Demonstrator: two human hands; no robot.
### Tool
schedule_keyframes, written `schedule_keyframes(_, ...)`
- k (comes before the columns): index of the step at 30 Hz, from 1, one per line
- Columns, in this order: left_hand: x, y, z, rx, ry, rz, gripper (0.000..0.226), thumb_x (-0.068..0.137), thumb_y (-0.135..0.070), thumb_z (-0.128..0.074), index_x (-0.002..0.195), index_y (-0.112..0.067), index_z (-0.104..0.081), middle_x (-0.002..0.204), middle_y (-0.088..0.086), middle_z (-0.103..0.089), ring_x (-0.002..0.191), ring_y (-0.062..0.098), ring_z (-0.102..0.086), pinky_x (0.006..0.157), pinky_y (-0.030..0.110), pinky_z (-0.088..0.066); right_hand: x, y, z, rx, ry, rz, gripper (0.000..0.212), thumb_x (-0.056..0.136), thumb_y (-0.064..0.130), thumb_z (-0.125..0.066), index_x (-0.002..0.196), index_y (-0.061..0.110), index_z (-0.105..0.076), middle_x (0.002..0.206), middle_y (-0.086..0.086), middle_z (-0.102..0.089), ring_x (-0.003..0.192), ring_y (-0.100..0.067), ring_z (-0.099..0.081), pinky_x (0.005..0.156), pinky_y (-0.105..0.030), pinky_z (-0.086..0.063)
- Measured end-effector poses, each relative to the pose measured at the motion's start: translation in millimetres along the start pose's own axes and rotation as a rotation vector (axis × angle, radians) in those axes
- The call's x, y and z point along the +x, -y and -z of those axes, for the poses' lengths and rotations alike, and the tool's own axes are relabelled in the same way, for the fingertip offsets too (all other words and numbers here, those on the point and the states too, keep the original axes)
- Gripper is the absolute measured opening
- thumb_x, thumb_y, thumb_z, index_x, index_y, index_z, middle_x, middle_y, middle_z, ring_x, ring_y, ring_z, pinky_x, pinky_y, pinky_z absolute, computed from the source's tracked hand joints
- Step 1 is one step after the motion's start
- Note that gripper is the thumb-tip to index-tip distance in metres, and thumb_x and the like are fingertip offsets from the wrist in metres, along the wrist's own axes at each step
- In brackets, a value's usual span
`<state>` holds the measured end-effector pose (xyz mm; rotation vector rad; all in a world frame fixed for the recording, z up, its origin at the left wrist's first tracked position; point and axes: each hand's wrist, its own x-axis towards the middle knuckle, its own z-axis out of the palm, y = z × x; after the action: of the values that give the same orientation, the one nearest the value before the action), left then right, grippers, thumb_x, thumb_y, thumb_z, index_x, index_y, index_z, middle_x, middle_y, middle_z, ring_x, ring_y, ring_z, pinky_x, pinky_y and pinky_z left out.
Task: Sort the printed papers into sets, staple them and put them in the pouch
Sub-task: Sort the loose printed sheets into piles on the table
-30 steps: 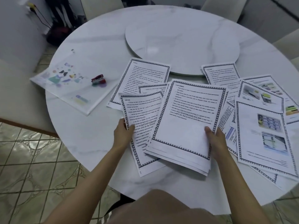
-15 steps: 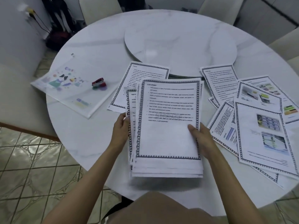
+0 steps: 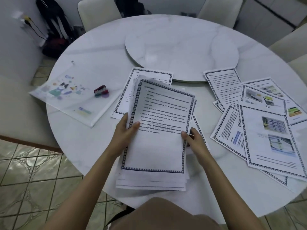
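**Fingers (image 3: 135, 126) grip one gathered set; stapling and the pouch are not yet done**

Both hands hold a stack of papers (image 3: 159, 146) by its long edges, low over the near part of the table (image 3: 79, 146). The left hand (image 3: 123, 133) has its thumb on the top sheet and its other fingers curled beneath. The right hand (image 3: 195, 141) pinches the opposite edge in the same way. The stack is ragged at top and bottom, so it looks to need squaring before anything else.

As I judge it, sorting is only partly done. This one set is collected, but a spread of loose sheets (image 3: 269, 135) lies overlapping to the right, and another page (image 3: 154, 77) lies flat behind the stack. The stapler (image 3: 100, 90) sits untouched on the pouch (image 3: 86, 117), well to the left of the hands. No staple shows in any set. I see no papers in the pouch, though its printed front is blurred. The larger share of the task seems left.
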<state>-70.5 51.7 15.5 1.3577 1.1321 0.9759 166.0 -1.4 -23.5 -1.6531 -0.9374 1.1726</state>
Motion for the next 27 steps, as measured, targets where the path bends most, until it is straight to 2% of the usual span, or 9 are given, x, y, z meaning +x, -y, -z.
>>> schedule_keyframes(4, 5.5, -16.7, 4.6, -0.081, 0.056, -0.042, 0.028, 0.091, -0.012, -0.054, 0.113, -0.029, -0.056, 0.107, -0.012, -0.068, 0.102, 0.009, -0.064, 0.084, 0.024, -0.054, 5.7, 0.1, -3.1, 0.148, 0.043, -0.097, 0.04, 0.088, 0.04, -0.055, 0.122, 0.019, -0.054, 0.115, 0.002, -0.066, 0.106, -0.018, -0.062, 0.091, -0.037, -0.05)
schedule_keyframes(6, 9.2, -24.4, 6.5, -0.126, 0.069, -0.046, 0.029, 0.09, -0.012, -0.054, 0.112, -0.03, -0.056, 0.105, -0.015, -0.069, 0.1, 0.009, -0.065, 0.08, 0.023, -0.054, 8.3, 6.7, -4.0, 0.304, 0.106, -0.165, 0.049, 0.084, 0.041, -0.056, 0.126, 0.016, -0.054, 0.119, -0.001, -0.065, 0.109, -0.018, -0.062, 0.097, -0.037, -0.047)
schedule_keyframes(8, 12.4, -30.3, 8.2, -0.134, 0.069, -0.064, 0.029, 0.09, -0.011, -0.054, 0.111, -0.031, -0.056, 0.105, -0.014, -0.069, 0.1, 0.009, -0.065, 0.078, 0.022, -0.054, 8.5, 18.3, -3.5, 0.398, 0.135, -0.166, 0.044, 0.087, 0.033, -0.054, 0.125, 0.01, -0.054, 0.117, -0.005, -0.067, 0.108, -0.02, -0.063, 0.093, -0.035, -0.049)
schedule_keyframes(11, 15.3, -41.0, 9.5, -0.019, 0.026, -0.143, 0.025, 0.091, -0.013, -0.054, 0.111, -0.028, -0.054, 0.107, -0.014, -0.066, 0.099, 0.003, -0.064, 0.081, 0.022, -0.053, 4.1, 40.7, -2.4, 0.291, 0.009, 0.024, 0.029, 0.09, 0.022, -0.055, 0.115, 0.008, -0.061, 0.104, -0.003, -0.071, 0.099, -0.02, -0.066, 0.081, -0.033, -0.054)
schedule_keyframes(15, 13.5, -64.1, -3.3, 0.086, -0.134, -0.309, 0.02, 0.094, -0.016, -0.051, 0.104, -0.033, -0.046, 0.1, -0.023, -0.058, 0.087, -0.011, -0.06, 0.074, 0.013, -0.052, -8.6, 80.3, -6.0, 0.21, -0.182, 0.322, 0.011, 0.091, 0.019, -0.055, 0.097, 0.027, -0.059, 0.096, 0.013, -0.067, 0.088, 0.002, -0.065, 0.077, -0.017, -0.053)
schedule_keyframes(19, 8.1, -72.0, -16.8, -0.011, -0.307, -0.388, 0.025, 0.092, -0.007, -0.052, 0.101, -0.028, -0.042, 0.096, -0.02, -0.052, 0.085, -0.016, -0.056, 0.073, 0.008, -0.048, -21.1, 100.4, -8.0, 0.214, -0.241, 0.509, 0.006, 0.088, 0.022, -0.056, 0.093, 0.025, -0.057, 0.081, 0.023, -0.067, 0.081, 0.008, -0.061, 0.073, -0.013, -0.049)
schedule_keyframes(22, 5.9, -51.3, -17.0, 0.025, -0.308, -0.338, 0.027, 0.09, -0.013, -0.057, 0.103, -0.032, -0.042, 0.099, -0.021, -0.053, 0.089, -0.015, -0.056, 0.077, 0.009, -0.049, -20.3, 90.4, -10.0, 0.205, -0.238, 0.503, 0.014, 0.089, 0.011, -0.057, 0.096, 0.023, -0.056, 0.085, 0.026, -0.068, 0.085, 0.007, -0.063, 0.073, -0.01, -0.048)
schedule_keyframes(25, 0.9, -18.4, -16.0, 0.075, -0.28, -0.209, 0.021, 0.089, -0.022, -0.058, 0.106, -0.019, -0.046, 0.096, -0.018, -0.054, 0.086, -0.012, -0.056, 0.073, 0.01, -0.049, -18.1, 68.6, -10.2, 0.203, -0.236, 0.411, 0.014, 0.088, 0.012, -0.058, 0.094, 0.024, -0.058, 0.083, 0.02, -0.07, 0.083, 0.006, -0.064, 0.071, -0.01, -0.048)
schedule_keyframes(27, -2.8, -2.7, -17.2, 0.084, -0.243, -0.137, 0.026, 0.091, -0.023, -0.055, 0.115, -0.015, -0.048, 0.102, -0.013, -0.057, 0.093, -0.007, -0.057, 0.077, 0.013, -0.049, -17.8, 57.3, -10.2, 0.194, -0.219, 0.359, 0.014, 0.089, 0.013, -0.057, 0.093, 0.026, -0.059, 0.087, 0.016, -0.069, 0.084, 0.009, -0.063, 0.071, -0.011, -0.049)
